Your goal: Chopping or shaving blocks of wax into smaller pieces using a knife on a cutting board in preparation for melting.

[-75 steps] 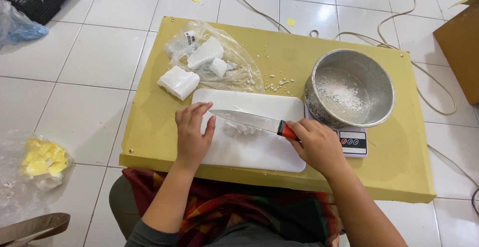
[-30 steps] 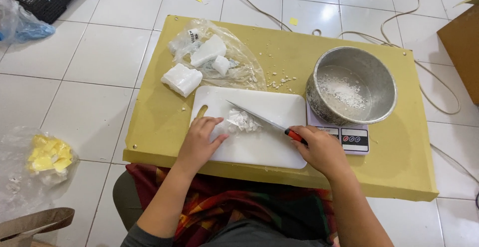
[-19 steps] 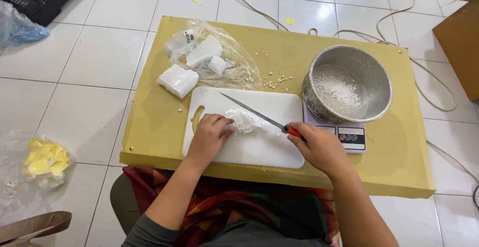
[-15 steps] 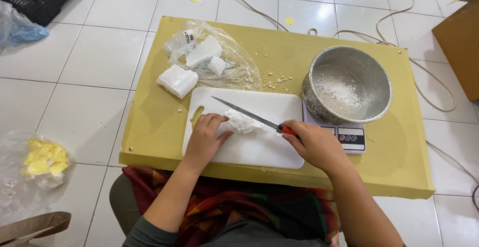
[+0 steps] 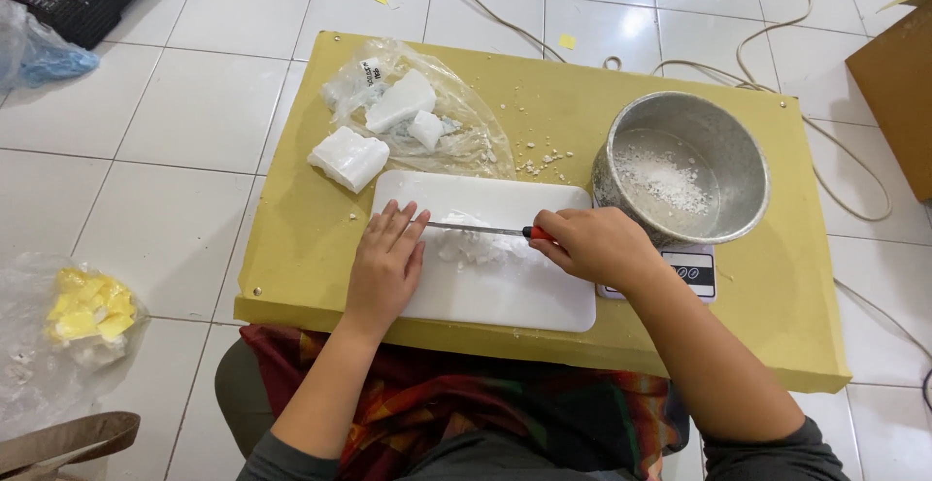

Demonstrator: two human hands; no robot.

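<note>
Right hand (image 5: pixel 594 245) grips the knife (image 5: pixel 485 231) (blade over white crumbs (image 5: pixel 473 246)); left hand (image 5: pixel 386 260) lies flat, open.

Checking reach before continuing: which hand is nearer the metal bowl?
Right. The right hand grips the knife just left of the metal bowl; the left hand lies flat across the cutting board, farther away.

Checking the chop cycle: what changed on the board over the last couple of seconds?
The knife swung from lying flat to angled, and back flat across the white shavings. The left hand slid along the board toward the pile, then returned with its fingers on the blade tip. The right hand kept its grip on the red handle. Bowl, scale and white blocks stayed put.
</note>
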